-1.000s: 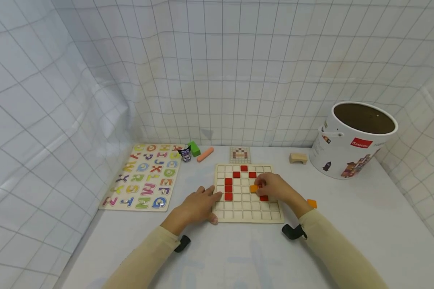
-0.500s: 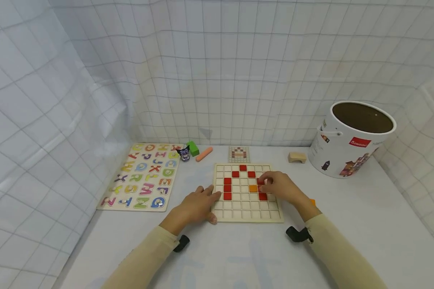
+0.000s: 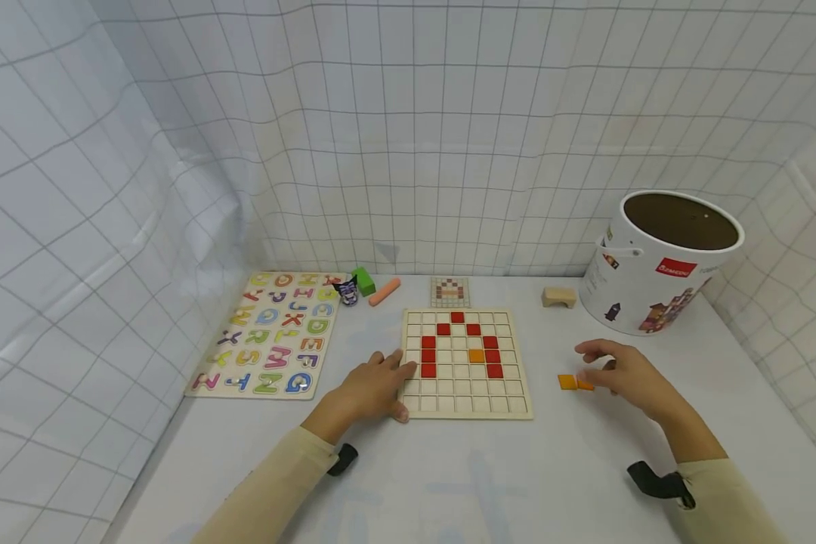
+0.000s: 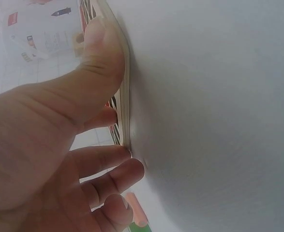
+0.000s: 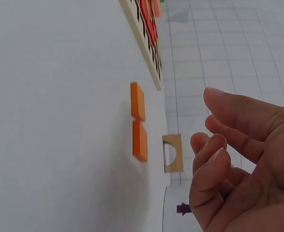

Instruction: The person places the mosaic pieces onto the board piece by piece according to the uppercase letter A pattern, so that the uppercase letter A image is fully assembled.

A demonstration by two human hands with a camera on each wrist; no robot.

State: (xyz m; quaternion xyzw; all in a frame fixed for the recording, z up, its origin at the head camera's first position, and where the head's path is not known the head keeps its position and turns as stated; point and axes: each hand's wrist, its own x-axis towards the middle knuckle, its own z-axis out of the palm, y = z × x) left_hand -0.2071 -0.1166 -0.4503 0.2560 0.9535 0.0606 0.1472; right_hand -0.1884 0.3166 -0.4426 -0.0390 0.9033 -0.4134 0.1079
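A wooden grid board [image 3: 472,417] lies on the table with red tiles [image 3: 428,355] in an arch shape. One orange tile [image 3: 476,356] sits in a cell beside the right-hand red column. My left hand [image 3: 370,387] rests at the board's left edge, its thumb against the near left corner and fingertips along the side. To the right of the board, my right hand [image 3: 629,378] hovers above two loose orange tiles [image 5: 138,101], thumb and fingers apart and holding nothing. In the right wrist view these tiles lie flat, end to end, away from the fingers.
A small pattern card [image 3: 450,292] lies behind the board. An alphabet puzzle [image 3: 316,393], a dark figurine [image 3: 347,291], a green block [image 3: 363,281] and a peach stick [image 3: 384,292] are at left. A wooden arch block [image 3: 560,297] and a white bucket [image 3: 619,302] stand back right.
My right hand has let go of the orange tile, now in its cell, and moved right off the board to the loose orange tiles. My left hand has stayed in place.
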